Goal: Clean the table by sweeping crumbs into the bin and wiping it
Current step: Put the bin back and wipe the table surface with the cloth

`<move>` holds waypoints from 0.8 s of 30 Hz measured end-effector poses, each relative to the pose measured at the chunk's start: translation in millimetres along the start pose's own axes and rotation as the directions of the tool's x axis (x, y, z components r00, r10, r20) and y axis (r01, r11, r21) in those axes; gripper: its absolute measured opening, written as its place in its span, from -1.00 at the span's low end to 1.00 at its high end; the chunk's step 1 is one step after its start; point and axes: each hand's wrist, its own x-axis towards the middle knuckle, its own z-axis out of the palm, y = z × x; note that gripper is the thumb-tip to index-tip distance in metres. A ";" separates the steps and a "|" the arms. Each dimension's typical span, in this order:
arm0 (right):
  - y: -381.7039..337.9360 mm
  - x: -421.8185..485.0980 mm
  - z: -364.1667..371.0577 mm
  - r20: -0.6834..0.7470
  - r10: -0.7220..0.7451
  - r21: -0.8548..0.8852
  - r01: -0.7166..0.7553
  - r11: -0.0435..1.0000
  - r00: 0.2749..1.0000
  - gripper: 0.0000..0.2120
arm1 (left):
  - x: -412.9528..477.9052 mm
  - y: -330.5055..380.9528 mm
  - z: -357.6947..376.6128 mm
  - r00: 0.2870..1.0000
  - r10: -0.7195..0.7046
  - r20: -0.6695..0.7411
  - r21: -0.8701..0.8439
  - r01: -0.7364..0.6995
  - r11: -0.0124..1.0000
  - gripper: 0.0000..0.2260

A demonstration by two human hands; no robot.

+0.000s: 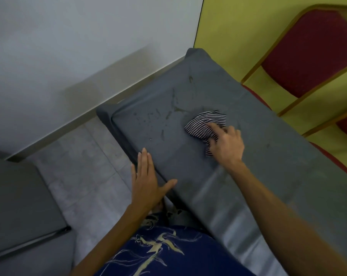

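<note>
Striped cloth [205, 124] lies bunched on gray table [268, 176], beneath right hand [226, 144]; fingers curl over it, pressing down. Left hand [146, 182] flat, fingers straight, on table's near-left edge, apart from cloth. Wet smears [168, 114] just left of cloth.

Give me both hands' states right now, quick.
Left hand: open, flat on the edge of the table, holding nothing.
Right hand: closed on the striped cloth, pressing it to the table.

The person wears a dark blue garment [188, 257] printed with pale cream, brush-like strokes and thin scribbled lines.
</note>
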 end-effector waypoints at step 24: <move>-33.5 42.6 12.3 0.105 -0.108 0.043 0.104 0.994 0.989 -0.46 | -2.2 6.9 -10.3 0.991 -0.102 0.085 0.045 0.098 0.994 0.06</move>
